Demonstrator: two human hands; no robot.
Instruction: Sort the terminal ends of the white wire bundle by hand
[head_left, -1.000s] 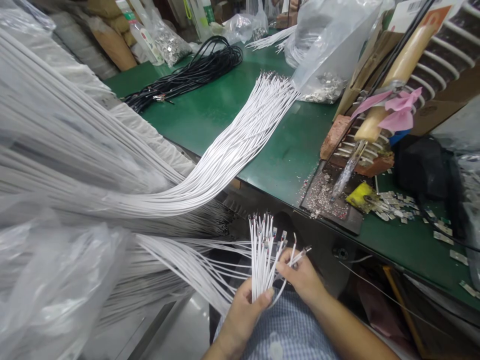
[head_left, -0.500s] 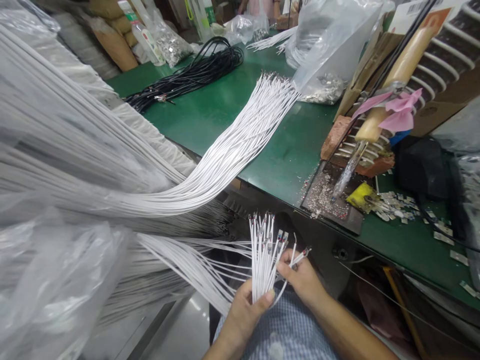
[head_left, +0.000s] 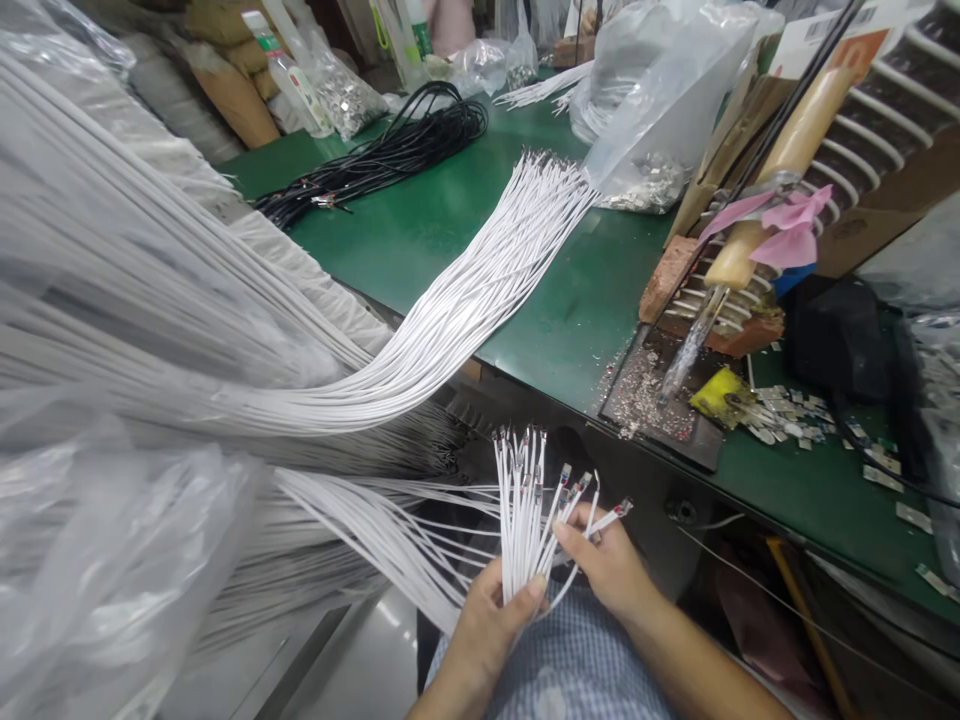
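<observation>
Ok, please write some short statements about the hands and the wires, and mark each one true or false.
1. The left hand grips a bunch of white wires standing upright. True.
2. The right hand rests on the green table. False: it is below the table edge, its fingers on a few wires spread out from the bunch.
3. The coil of black cables lies on the table. True.
4. The wire ends in the hands are bare of fittings. False: small metal terminals sit on the tips.

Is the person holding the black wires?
No, the left hand and right hand grip white wires; the black wires lie on the green table.
</observation>
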